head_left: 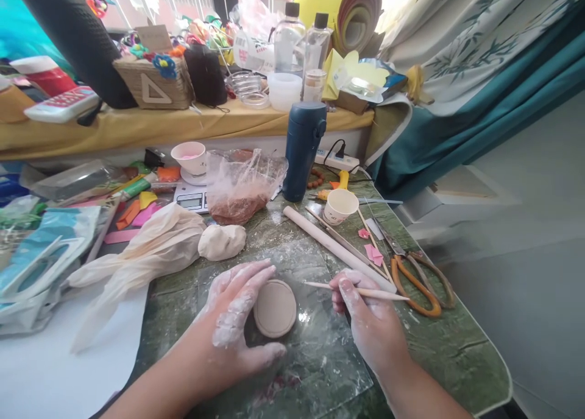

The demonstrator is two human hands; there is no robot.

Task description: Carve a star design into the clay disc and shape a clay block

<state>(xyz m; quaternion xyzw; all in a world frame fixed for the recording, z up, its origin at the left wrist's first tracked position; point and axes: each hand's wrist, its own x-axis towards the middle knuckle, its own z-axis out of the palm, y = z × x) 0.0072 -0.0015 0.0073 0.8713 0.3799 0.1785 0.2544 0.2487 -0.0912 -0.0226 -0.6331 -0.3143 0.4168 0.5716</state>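
Observation:
A round, flat clay disc (275, 309) with a raised rim lies on a clear plastic sheet (331, 361). My left hand (235, 315), dusted white, curves around the disc's left side with its fingers stretched out and the thumb apart below. Whether its fingertips touch the rim I cannot tell. Right of the disc, my right hand (368, 318) is closed on a thin wooden stick with pointed ends (384, 295). The stick's left tip points toward the disc, apart from it. A lump of white clay (222, 242) sits beyond my left hand.
A pale rolling rod (336, 248), scissors (418, 285) and a paper cup (340, 206) lie to the right. Behind stand a blue flask (304, 154), a bag of brown clay (242, 190) and a scale (191, 198). A crumpled plastic bag (150, 248) lies at left.

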